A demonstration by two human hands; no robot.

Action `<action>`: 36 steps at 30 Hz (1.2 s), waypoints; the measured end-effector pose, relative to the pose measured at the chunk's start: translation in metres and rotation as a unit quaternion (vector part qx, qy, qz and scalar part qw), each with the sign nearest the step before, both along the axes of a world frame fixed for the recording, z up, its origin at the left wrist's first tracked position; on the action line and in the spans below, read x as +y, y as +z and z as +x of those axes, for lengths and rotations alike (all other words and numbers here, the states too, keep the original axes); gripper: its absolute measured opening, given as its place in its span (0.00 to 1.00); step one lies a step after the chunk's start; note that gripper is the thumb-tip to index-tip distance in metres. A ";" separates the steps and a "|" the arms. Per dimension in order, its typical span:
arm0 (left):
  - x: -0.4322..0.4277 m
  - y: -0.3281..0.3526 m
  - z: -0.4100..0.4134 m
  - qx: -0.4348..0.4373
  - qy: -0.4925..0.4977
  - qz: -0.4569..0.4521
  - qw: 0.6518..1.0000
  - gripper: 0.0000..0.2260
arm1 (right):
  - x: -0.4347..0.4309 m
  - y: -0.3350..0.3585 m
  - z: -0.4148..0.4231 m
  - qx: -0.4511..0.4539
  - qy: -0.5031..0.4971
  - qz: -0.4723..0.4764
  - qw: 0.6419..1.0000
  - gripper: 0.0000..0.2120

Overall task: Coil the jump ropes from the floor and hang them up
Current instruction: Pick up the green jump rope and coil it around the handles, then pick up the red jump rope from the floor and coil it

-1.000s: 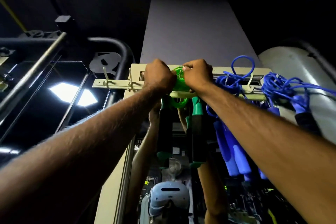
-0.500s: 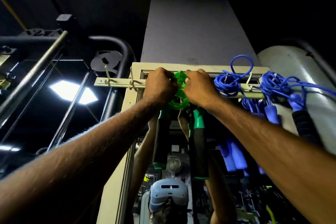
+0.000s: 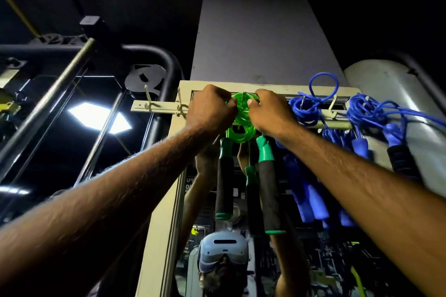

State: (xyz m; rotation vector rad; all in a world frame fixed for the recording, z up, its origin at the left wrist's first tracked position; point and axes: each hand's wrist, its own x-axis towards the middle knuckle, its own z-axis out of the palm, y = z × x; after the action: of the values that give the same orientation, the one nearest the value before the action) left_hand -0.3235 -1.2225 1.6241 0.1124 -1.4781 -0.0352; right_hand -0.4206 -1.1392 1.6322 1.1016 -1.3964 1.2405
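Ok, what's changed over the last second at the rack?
The green jump rope has dropped a little against the hook rail: its handles now hang lower than a second ago. The left hand and right hand have eased slightly apart, showing more of the coil. Nothing was let go; both hands still grip it. The blue jump ropes stayed hung.

bare hooks [image 3: 147, 97] at left of rail [image 3: 165, 105], blue rope coils [image 3: 305, 109] crowding the right
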 end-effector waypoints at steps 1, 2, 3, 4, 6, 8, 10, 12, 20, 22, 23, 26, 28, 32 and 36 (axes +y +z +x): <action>0.001 -0.001 0.003 0.007 0.003 0.002 1.000 0.13 | 0.001 0.001 0.000 -0.006 0.001 -0.003 1.000 0.19; 0.001 -0.003 0.005 0.009 0.002 0.003 1.000 0.12 | 0.002 0.001 0.001 -0.007 0.003 -0.009 1.000 0.19; 0.001 -0.005 0.007 0.006 -0.004 0.003 1.000 0.12 | 0.002 0.002 0.002 -0.010 0.003 -0.013 1.000 0.20; 0.000 -0.007 0.009 0.000 -0.010 0.003 1.000 0.12 | 0.004 0.001 0.003 -0.014 0.005 -0.018 1.000 0.21; 0.000 -0.014 0.012 0.000 -0.028 0.007 1.000 0.13 | 0.009 0.001 0.004 -0.029 0.009 -0.027 0.999 0.22; -0.002 -0.027 0.015 0.016 -0.072 0.024 0.997 0.14 | 0.015 -0.004 0.003 -0.038 0.022 -0.039 0.998 0.20; -0.004 -0.047 0.016 0.024 -0.112 0.041 0.993 0.13 | 0.023 -0.013 0.002 -0.033 0.049 -0.070 0.996 0.16; -0.005 -0.077 0.013 0.016 -0.147 0.060 0.987 0.13 | 0.034 -0.034 0.001 -0.027 0.077 -0.103 0.991 0.15; 0.020 -0.277 -0.007 -0.114 -0.394 0.221 0.885 0.08 | 0.065 -0.246 -0.012 -0.106 0.193 -0.112 0.969 0.06; 0.037 -0.333 -0.014 -0.162 -0.409 0.272 0.856 0.09 | 0.075 -0.313 -0.017 -0.166 0.200 -0.078 0.962 0.05; 0.045 -0.361 -0.018 -0.182 -0.413 0.293 0.843 0.09 | 0.082 -0.347 -0.020 -0.204 0.202 -0.061 0.956 0.05; 0.068 -0.436 -0.027 -0.224 -0.415 0.349 0.810 0.08 | 0.110 -0.440 -0.027 -0.311 0.204 -0.029 0.928 0.06; 0.090 -0.483 -0.034 -0.250 -0.412 0.386 0.786 0.07 | 0.135 -0.497 -0.030 -0.371 0.188 -0.009 0.910 0.07; 0.149 -0.574 -0.041 -0.297 -0.399 0.471 0.729 0.07 | 0.200 -0.594 -0.029 -0.475 0.170 0.008 0.863 0.05; 0.220 -0.664 -0.044 -0.332 -0.382 0.565 0.651 0.08 | 0.287 -0.676 -0.028 -0.567 0.151 0.051 0.808 0.03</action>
State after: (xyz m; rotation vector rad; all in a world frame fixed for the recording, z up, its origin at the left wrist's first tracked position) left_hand -0.3675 -1.0026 0.9601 0.5469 -1.9176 -1.8120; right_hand -0.4488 -0.8519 0.9564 0.6008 -2.2093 2.2787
